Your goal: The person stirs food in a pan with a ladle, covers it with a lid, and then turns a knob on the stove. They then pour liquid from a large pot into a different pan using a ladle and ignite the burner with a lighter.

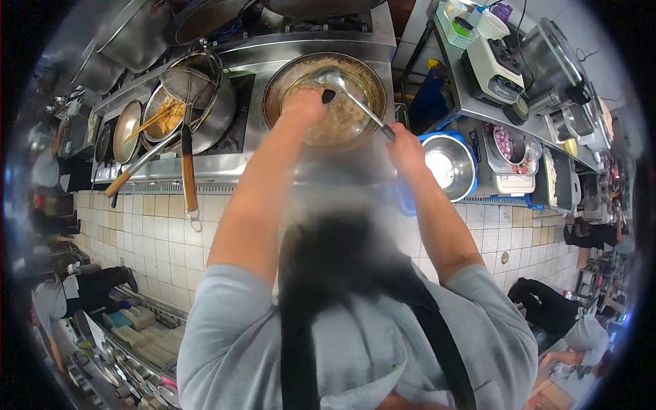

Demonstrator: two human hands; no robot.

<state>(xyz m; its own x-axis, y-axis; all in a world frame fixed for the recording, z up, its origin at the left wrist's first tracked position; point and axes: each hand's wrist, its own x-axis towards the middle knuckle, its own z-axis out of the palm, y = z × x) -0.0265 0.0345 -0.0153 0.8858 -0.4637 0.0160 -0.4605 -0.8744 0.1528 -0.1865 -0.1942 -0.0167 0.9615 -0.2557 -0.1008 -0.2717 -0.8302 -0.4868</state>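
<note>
A wide, browned pan [272, 87] sits on the stove in front of me, with bubbling oil and pale pieces of food [342, 121] in it. My right hand [408, 152] is wrapped round the black grip of a metal ladle [362, 104], whose bowl lies over the pan's far side. Above the pan's left part, my left hand [305, 108] is closed around a utensil with a black handle end [329, 96]. The rest of that utensil is hidden by the hand, so its kind cannot be made out.
Left of the pan, a large pot [222, 113] carries strainers with wooden handles [188, 164] jutting past the stove's edge. A steel bowl [447, 166] stands at my right, below a shelf with a blender base [493, 72]. Other people [570, 321] work behind me on both sides.
</note>
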